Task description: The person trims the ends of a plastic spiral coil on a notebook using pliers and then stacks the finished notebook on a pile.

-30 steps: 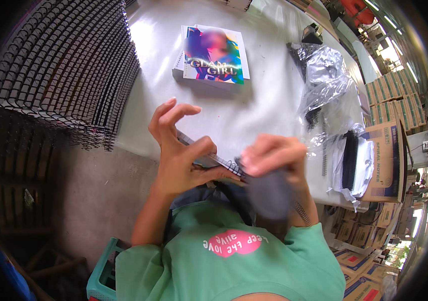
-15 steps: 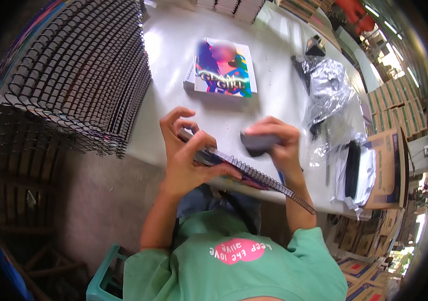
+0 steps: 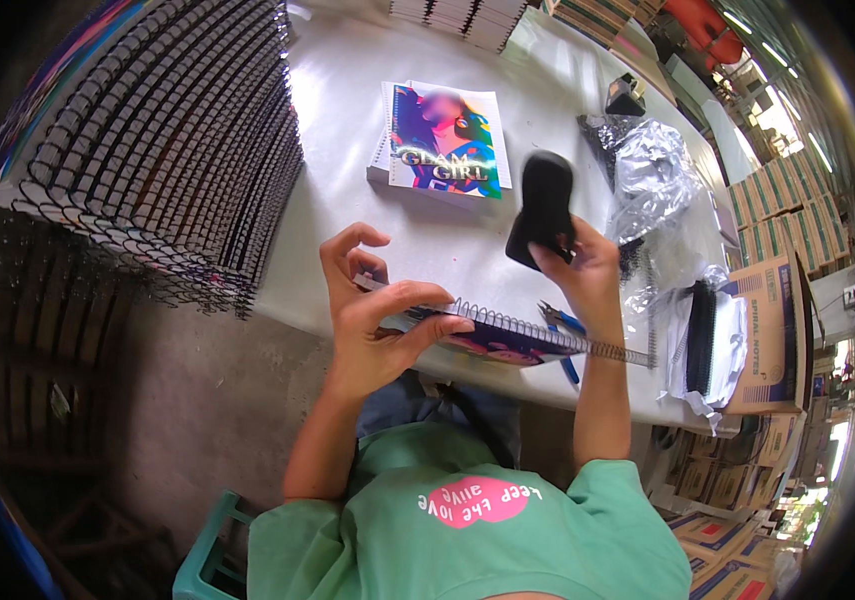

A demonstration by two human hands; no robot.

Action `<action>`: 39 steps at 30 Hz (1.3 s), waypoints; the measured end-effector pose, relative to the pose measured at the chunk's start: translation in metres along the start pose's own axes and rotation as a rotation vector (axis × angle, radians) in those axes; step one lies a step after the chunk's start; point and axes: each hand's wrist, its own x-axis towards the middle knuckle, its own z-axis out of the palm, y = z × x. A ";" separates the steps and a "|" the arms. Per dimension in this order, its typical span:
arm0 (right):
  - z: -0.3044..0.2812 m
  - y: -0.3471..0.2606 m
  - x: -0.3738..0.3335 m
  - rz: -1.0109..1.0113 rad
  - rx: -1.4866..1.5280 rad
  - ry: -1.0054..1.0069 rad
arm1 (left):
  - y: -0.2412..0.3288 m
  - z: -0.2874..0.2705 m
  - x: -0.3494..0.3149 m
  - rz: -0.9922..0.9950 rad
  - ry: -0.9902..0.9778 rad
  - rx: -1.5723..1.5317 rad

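Observation:
My left hand (image 3: 372, 325) is closed on a spiral notebook (image 3: 507, 342), which stands on its edge near the table's front with its coil side up. The loose end of the notebook's wire coil (image 3: 627, 354) sticks out past the cover and reaches my right forearm. Held up in my right hand (image 3: 590, 272) is a black waisted object (image 3: 545, 205), wider at both ends; its exact kind I cannot make out. Blue-handled pliers (image 3: 560, 320) lie on the table between the notebook and my right forearm.
A tall stack of coil-bound notebooks (image 3: 162, 150) rises at the left. Farther back lies a small pile of colourful notebooks (image 3: 447, 145). Crumpled clear plastic (image 3: 652, 165), a black device (image 3: 625, 95) and a cardboard box (image 3: 767, 335) are at the right. A green stool (image 3: 209, 545) stands below.
My right hand has lifted and turned the black object upright, away from the notebook. The notebook has tilted nearer level, its coil end swinging up and right. The pliers now show.

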 end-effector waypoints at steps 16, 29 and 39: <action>-0.004 0.080 -0.136 0.088 -0.940 0.262 | 0.031 0.012 -0.009 -0.095 0.158 0.509; 0.043 -0.071 -0.082 -0.260 -0.844 0.211 | 0.042 0.014 0.006 0.016 0.013 0.788; 0.046 -0.070 -0.082 -0.205 -0.889 0.216 | 0.043 0.020 0.002 -0.005 0.064 0.806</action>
